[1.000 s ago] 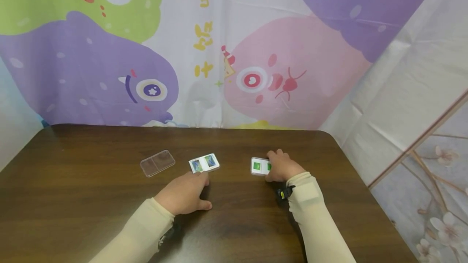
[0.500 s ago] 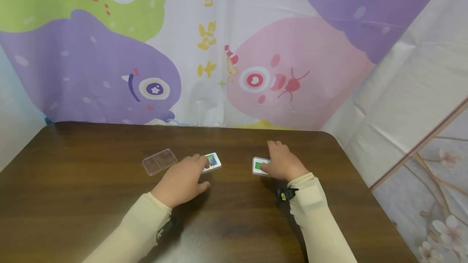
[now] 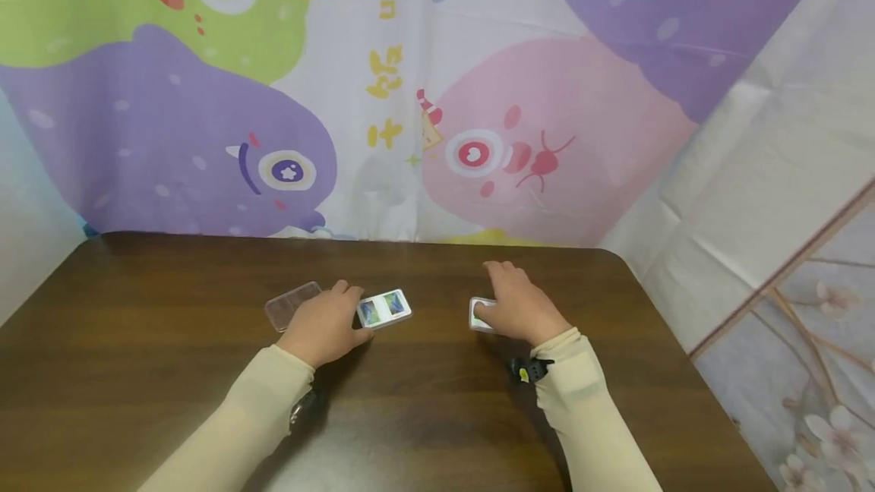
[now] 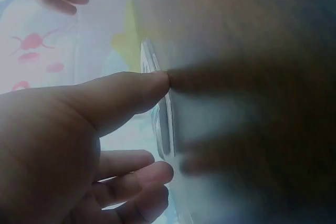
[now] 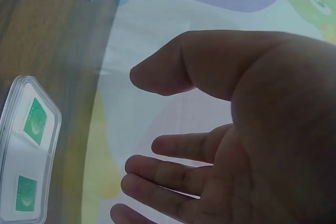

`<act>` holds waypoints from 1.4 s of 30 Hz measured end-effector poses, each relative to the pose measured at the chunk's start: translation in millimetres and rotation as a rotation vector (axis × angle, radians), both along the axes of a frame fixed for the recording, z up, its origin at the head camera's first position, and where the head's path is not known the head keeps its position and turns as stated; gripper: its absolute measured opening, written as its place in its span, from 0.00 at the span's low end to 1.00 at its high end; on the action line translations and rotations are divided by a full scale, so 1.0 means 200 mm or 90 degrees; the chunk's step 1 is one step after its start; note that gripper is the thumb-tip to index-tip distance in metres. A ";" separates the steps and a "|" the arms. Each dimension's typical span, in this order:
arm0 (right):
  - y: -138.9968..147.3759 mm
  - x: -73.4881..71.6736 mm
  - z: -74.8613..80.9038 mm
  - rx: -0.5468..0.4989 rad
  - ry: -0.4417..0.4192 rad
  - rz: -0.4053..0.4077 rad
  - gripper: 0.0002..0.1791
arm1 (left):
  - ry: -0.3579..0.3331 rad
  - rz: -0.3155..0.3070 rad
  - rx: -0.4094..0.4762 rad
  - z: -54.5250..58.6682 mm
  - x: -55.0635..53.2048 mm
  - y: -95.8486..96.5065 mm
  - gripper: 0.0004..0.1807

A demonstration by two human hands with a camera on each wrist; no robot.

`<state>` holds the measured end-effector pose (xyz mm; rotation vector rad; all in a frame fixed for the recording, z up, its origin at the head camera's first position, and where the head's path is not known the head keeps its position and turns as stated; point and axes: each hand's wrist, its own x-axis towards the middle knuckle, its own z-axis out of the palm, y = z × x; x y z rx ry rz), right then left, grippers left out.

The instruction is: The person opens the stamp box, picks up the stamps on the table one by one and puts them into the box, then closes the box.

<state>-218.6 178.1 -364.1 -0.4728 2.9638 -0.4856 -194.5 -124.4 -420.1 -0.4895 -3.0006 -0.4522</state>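
Note:
A clear plastic case with two blue-green pictures on white lies near the table's middle. My left hand is at its left end, thumb and fingers spread to either side. In the left wrist view the thumb overlaps the case's edge; whether it touches is unclear. My right hand hovers with fingers extended over a second clear case, partly hidden by it in the head view. The right wrist view shows that case with two green pictures on white, apart from the fingers.
A clear, rounded plastic piece lies left of the left hand, partly covered by it. The brown wooden table meets a cartoon-printed cloth at the back. A flower-printed panel stands at the right.
My left hand reached over the blue-green case, then drew back left to its end, uncovering the pictures. My right hand has shifted slightly left and covers more of its case.

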 end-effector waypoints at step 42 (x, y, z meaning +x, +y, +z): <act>-0.01 0.00 -0.02 0.011 -0.013 0.002 0.36 | -0.003 0.067 0.054 -0.02 -0.06 0.05 0.24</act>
